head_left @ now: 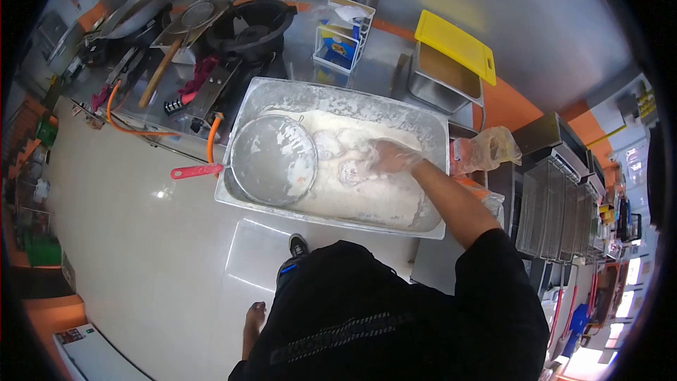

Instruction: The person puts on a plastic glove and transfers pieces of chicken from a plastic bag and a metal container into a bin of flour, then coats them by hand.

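My right hand (392, 156), in a clear plastic glove coated with flour, reaches down into a large metal tub (243, 99) of white flour (374, 204). Its fingertips are next to flour-covered pieces that look like raw chicken (354, 171); flour and glove hide whether they grip one. A round sieve (273, 159) with a red handle (197, 171) rests in the tub's left end, handle over the rim. My left hand (255, 315) hangs low beside my body, fingers curled, with nothing visible in it.
Behind the tub stand a black basin (252, 27), a white wire rack (344, 42) and a metal container (441, 81) with a yellow lid (457, 46). Plastic bags (486, 152) lie at its right edge, near fryer baskets (557, 208). An orange hose (116, 116) hangs at left.
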Available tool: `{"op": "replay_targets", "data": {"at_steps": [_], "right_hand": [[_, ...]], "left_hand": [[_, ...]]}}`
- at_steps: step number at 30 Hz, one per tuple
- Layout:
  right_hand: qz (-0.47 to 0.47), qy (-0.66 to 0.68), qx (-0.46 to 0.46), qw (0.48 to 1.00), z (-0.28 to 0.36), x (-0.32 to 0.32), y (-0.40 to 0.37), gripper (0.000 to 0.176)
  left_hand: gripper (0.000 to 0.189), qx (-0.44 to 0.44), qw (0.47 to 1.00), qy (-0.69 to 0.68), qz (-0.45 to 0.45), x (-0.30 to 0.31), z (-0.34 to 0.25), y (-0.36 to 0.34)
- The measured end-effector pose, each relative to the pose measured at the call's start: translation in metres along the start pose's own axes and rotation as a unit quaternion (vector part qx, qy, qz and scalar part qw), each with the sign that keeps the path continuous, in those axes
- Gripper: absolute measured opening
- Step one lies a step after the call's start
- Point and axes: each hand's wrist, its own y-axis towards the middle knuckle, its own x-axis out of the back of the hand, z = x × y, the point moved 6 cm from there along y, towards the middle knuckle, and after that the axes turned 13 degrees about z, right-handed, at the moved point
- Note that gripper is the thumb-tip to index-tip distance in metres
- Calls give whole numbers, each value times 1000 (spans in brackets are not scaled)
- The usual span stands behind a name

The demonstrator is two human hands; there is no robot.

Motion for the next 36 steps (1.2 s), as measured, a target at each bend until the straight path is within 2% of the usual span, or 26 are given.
{"op": "replay_targets", "data": {"at_steps": [1, 2, 4, 6, 8, 9, 11, 13, 15, 17, 18, 20, 21, 23, 24, 26, 30, 31, 33, 34, 35, 36], "right_hand": [[87, -29, -14, 996, 6, -7, 1, 48], [86, -28, -14, 996, 8, -12, 2, 48], [122, -91, -87, 985, -2, -32, 4, 49], [108, -49, -84, 989, -6, -37, 5, 47], [-4, 0, 16, 1000, 25, -14, -4, 43], [0, -1, 18, 1000, 29, -13, -2, 43], [-111, -67, 101, 986, 46, 0, -7, 36], [-104, -37, 99, 989, 56, -1, -9, 36], [-97, -7, 97, 990, 48, -11, -9, 36], [-44, -100, 177, 978, 33, -34, -10, 35], [-44, -101, 177, 978, 22, -33, -13, 35], [0, -138, 105, 985, 16, -26, -20, 41], [2, -139, 106, 985, 22, -18, -24, 41], [65, -228, -17, 971, 29, -5, -29, 56], [65, -228, -18, 971, 24, -11, -24, 56], [-13, -208, 24, 978, 10, -25, -7, 55], [-34, -172, 19, 984, 12, -46, 18, 47], [-51, -197, 5, 979, 21, -45, 17, 45], [-68, -218, -13, 973, 15, -49, 17, 43], [-102, -191, 27, 976, 7, -55, 23, 41], [-137, -164, 68, 974, 3, -56, 26, 40], [-138, -163, 67, 975, -7, -58, 29, 40]], "left_hand": [[41, 1, 1000, 1, 0, 0, 5, 3], [40, -4, 1000, 3, 0, 1, 15, 10], [39, -12, 1000, 5, 1, 1, 32, 26], [38, 14, 1000, -5, 22, -4, 47, 39], [39, -3, 1000, 9, 10, -2, 21, 19], [39, -19, 999, 28, 2, -1, 10, 8], [39, -7, 1000, -9, 21, -7, 41, 29], [39, 1, 998, -44, 40, -10, 53, 37], [39, 9, 1000, -4, 9, -5, 41, 27], [39, 12, 1000, 26, -3, 0, 24, 16], [39, 16, 998, 56, -16, 3, 16, 11], [39, 22, 999, 41, -16, 3, 11, 8], [39, 28, 999, 28, -17, 3, 11, 6], [39, 29, 998, 45, -11, 4, 0, -2], [39, 29, 997, 64, -6, 4, -6, -5], [39, 21, 998, 59, 5, 2, 1, 4], [37, -12, 999, 30, 18, -1, 47, 44], [37, -12, 999, 35, 19, 3, 41, 43], [37, -14, 990, 138, 39, 5, 17, 35], [37, -14, 989, 142, 42, 5, 12, 32], [38, -18, 995, 92, 27, 6, 10, 30], [38, -21, 999, 40, 11, 7, 9, 27]]}}
